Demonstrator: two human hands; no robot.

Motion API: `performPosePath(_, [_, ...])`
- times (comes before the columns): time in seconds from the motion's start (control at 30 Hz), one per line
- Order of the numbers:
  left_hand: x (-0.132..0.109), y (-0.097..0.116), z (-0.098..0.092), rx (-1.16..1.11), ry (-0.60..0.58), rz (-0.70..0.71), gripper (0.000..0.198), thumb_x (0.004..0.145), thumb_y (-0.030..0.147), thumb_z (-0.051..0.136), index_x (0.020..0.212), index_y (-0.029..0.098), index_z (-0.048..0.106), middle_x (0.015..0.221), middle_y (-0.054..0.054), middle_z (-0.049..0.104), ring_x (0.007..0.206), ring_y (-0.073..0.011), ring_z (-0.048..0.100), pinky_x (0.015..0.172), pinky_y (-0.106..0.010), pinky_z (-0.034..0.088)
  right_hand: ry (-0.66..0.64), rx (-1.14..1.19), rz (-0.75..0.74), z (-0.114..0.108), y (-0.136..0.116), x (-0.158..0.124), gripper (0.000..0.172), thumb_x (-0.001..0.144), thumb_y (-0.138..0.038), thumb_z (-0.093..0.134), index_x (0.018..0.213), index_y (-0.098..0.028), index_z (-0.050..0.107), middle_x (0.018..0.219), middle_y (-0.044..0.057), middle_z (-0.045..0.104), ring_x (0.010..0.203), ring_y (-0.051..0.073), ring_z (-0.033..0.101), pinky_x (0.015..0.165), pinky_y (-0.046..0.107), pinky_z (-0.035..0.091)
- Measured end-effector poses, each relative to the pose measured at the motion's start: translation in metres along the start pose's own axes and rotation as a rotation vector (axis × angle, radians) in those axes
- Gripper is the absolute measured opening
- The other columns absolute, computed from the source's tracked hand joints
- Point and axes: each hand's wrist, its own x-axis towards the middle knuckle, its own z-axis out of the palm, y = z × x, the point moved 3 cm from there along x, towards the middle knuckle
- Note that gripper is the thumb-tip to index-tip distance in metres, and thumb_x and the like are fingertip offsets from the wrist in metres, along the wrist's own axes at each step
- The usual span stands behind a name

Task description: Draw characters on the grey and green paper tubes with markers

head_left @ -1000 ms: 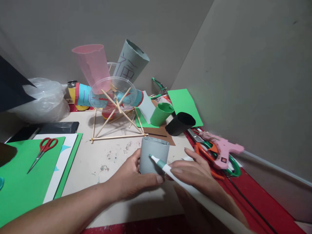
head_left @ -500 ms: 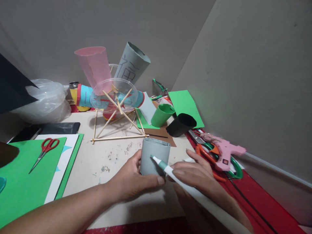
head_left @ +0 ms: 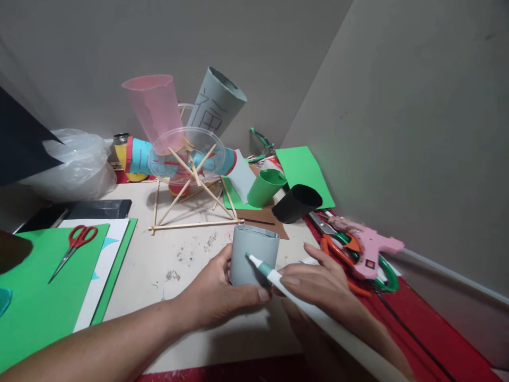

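Note:
My left hand is wrapped around the base and left side of a grey paper cup, which stands nearly upright. Between the fingers of my right hand is a white marker with a green tip. The tip is at the front of the cup; whether it touches is hard to tell, and no clear mark shows there. Behind the cup stands a wheel model of wooden sticks and clear plastic discs, bearing a pink cup, a grey cup with a drawn character and blue-and-red cups.
Red-handled scissors lie on green sheets at the left, near a plastic bag. A green cup and a black cup lie back right. Further right are a pink glue gun and orange-handled scissors.
Almost nothing differs. The whole scene sits very slightly further right in view; both hands keep their hold on the cup and the marker.

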Motion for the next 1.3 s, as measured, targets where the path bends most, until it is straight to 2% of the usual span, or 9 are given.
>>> performPosePath(0.23, [0.0,0.0,0.0,-0.006,-0.006,0.003,0.068,0.067,0.03,0.091,0.124,0.018,0.056,0.105,-0.005,0.068,0.092,-0.0159,0.062,0.082,-0.027,0.048,-0.013,-0.02,0.01,-0.001,0.0,0.001,0.02,0.086,-0.012,0.061,0.104,-0.021,0.061,0.081,-0.001,0.075,0.073,0.018,0.074,0.11,0.046,0.048])
performPosePath(0.5, [0.0,0.0,0.001,-0.025,-0.011,-0.006,0.069,0.067,0.03,0.091,0.124,0.017,0.055,0.103,-0.005,0.066,0.09,-0.0152,0.061,0.081,-0.027,0.047,0.028,0.002,0.082,-0.003,0.002,-0.003,0.03,0.083,-0.013,0.062,0.11,-0.027,0.062,0.085,-0.001,0.077,0.072,0.022,0.074,0.101,0.054,0.054])
performPosePath(0.63, [0.001,0.0,0.002,-0.042,0.016,-0.002,0.07,0.064,0.03,0.093,0.121,0.016,0.056,0.099,-0.005,0.066,0.085,-0.0144,0.059,0.077,-0.027,0.046,0.054,-0.001,0.078,-0.004,0.002,-0.006,0.029,0.085,-0.013,0.061,0.111,-0.025,0.063,0.083,0.0,0.076,0.074,0.022,0.074,0.103,0.054,0.053])
performPosePath(0.93, [0.001,0.004,0.002,-0.101,0.078,0.003,0.071,0.055,0.032,0.096,0.114,0.015,0.06,0.094,-0.005,0.064,0.082,-0.0159,0.058,0.077,-0.029,0.045,0.002,-0.007,0.044,-0.011,0.005,0.001,0.023,0.085,-0.013,0.064,0.105,-0.024,0.068,0.087,0.001,0.077,0.076,0.021,0.076,0.103,0.051,0.055])
performPosePath(1.1, [0.001,0.004,0.001,-0.108,0.084,-0.032,0.069,0.058,0.034,0.094,0.114,0.016,0.059,0.09,-0.004,0.063,0.076,-0.0144,0.057,0.074,-0.029,0.044,0.012,-0.044,0.079,-0.013,0.003,0.003,0.021,0.086,-0.015,0.066,0.103,-0.026,0.068,0.086,0.0,0.077,0.075,0.021,0.076,0.103,0.05,0.056])
performPosePath(1.3, [0.002,0.003,0.0,-0.096,0.084,-0.025,0.065,0.06,0.036,0.093,0.113,0.017,0.059,0.092,-0.005,0.062,0.078,-0.0156,0.058,0.073,-0.029,0.045,0.022,-0.059,0.094,-0.015,0.0,0.004,0.017,0.088,-0.015,0.065,0.102,-0.025,0.067,0.085,0.0,0.077,0.076,0.02,0.076,0.103,0.051,0.055])
